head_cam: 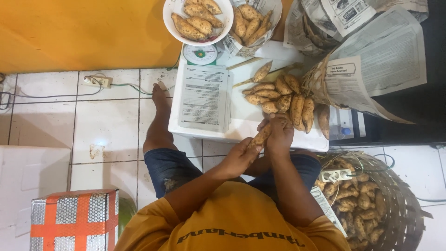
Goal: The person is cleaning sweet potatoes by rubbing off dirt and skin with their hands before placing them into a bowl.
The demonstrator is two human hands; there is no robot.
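Both my hands hold one long tan sweet potato (261, 136) over the near edge of a low white table (241, 111). My left hand (239, 155) grips its lower end. My right hand (279, 132) wraps its upper end. Just beyond my hands a pile of sweet potatoes (285, 95) lies on the table. A white bowl of sweet potatoes (197, 21) rests on a small weighing scale (200, 54) at the table's far side.
A stack of printed paper sheets (203, 96) lies on the table's left. Newspaper-lined baskets (367, 56) stand at the right, and a woven basket of sweet potatoes (371, 200) with a power strip (335, 175) sits by my right knee. A foil box with orange tape (74, 221) stands at the lower left.
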